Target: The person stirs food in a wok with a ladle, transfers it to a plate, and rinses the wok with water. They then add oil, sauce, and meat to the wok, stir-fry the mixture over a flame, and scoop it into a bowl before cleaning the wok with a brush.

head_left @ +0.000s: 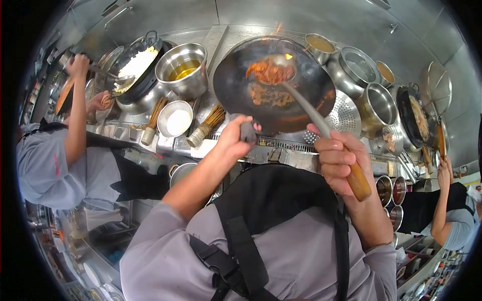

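My right hand (344, 163) is wrapped around the wooden handle of a long ladle (307, 106). Its bowl is over the middle of a large dark wok (233, 88), with reddish-orange food (271, 71) heaped in and around it. More orange residue lies on the near wall of the wok. My left hand (233, 139) is closed on a dark grey cloth (248, 132) at the wok's near left rim. Whether a wok handle sits inside the cloth is hidden.
Small flames (279, 27) rise behind the wok. To the left are a pot of yellow oil (182, 85), a bowl of white powder (178, 122) and bamboo brushes (211, 120). A perforated strainer (344, 114) and metal pots stand right. Co-workers cook on both sides.
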`<act>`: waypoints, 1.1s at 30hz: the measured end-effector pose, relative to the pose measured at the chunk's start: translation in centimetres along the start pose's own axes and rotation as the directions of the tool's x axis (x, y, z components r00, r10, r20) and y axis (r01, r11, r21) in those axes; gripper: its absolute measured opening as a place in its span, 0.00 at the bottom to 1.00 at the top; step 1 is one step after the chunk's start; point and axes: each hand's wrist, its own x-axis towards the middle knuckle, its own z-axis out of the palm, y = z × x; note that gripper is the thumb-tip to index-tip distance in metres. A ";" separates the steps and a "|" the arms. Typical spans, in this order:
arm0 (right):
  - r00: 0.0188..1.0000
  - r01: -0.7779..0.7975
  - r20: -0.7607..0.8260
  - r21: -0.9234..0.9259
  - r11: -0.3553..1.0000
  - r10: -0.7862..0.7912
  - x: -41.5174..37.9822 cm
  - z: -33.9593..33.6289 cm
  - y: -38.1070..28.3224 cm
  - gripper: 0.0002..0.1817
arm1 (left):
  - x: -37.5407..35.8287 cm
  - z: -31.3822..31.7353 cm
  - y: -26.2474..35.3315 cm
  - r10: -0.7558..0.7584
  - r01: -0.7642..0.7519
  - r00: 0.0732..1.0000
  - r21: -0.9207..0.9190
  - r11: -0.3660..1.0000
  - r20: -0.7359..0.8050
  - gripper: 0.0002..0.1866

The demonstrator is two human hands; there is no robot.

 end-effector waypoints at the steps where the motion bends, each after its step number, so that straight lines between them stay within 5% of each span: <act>1: 0.997 0.061 0.053 -0.081 0.995 -0.057 -0.5 0.3 0.1 0.18 | 0.2 1.2 0.2 0.005 -0.003 0.999 0.031 1.000 -0.052 0.08; 4: 0.974 0.077 0.220 -0.091 0.993 -0.056 -1.2 -2.5 -0.2 0.21 | -0.8 3.4 -0.1 -0.012 0.013 0.999 0.027 1.000 -0.030 0.07; 5: 0.988 0.155 0.052 -0.286 0.946 -0.146 -0.9 -3.1 0.4 0.20 | 0.9 2.3 -0.3 0.035 -0.037 0.997 0.030 0.999 0.075 0.06; 6: 0.990 0.140 0.036 -0.277 0.951 -0.136 -0.8 -3.4 1.0 0.20 | 2.2 2.0 0.5 -0.025 0.018 0.998 0.110 0.994 0.059 0.06; 8: 0.983 0.079 -0.129 -0.364 0.928 -0.134 0.3 -2.8 0.4 0.17 | 3.3 2.7 0.3 0.095 -0.092 0.994 0.043 0.995 -0.053 0.06; 14: 0.992 -0.044 -0.124 -0.121 0.992 0.029 -0.3 -4.3 -2.4 0.12 | 1.2 0.9 1.8 0.249 -0.248 0.968 0.214 0.945 0.021 0.07; 16: 0.976 -0.078 -0.215 -0.259 0.963 0.021 -0.5 -4.1 -2.7 0.11 | 0.2 -0.5 1.7 0.370 -0.407 0.913 0.420 0.811 0.169 0.13; 21: 0.959 -0.107 -0.282 -0.429 0.897 -0.021 -0.9 -0.2 -3.6 0.09 | -0.6 -5.8 2.0 0.605 -0.655 0.698 0.683 0.323 0.382 0.45; 24: 0.966 -0.087 -0.255 -0.447 0.890 -0.034 -1.4 1.7 -3.1 0.11 | -1.5 -6.1 2.1 0.597 -0.638 0.714 0.692 0.339 0.365 0.44; 26: 0.998 0.053 -0.008 -0.412 0.909 -0.062 -0.2 1.1 -3.6 0.14 | -0.9 -6.4 1.9 0.608 -0.634 0.730 0.640 0.434 0.311 0.39; 30: 0.959 0.076 0.283 -0.182 0.980 -0.022 0.8 -3.6 -2.8 0.25 | -1.5 -5.1 1.8 0.431 -0.476 0.878 0.461 0.749 0.207 0.21; 33: 0.971 0.050 0.241 -0.153 0.987 -0.012 -0.2 -5.3 -2.0 0.27 | -0.2 -5.4 1.6 0.363 -0.371 0.928 0.274 0.887 0.083 0.18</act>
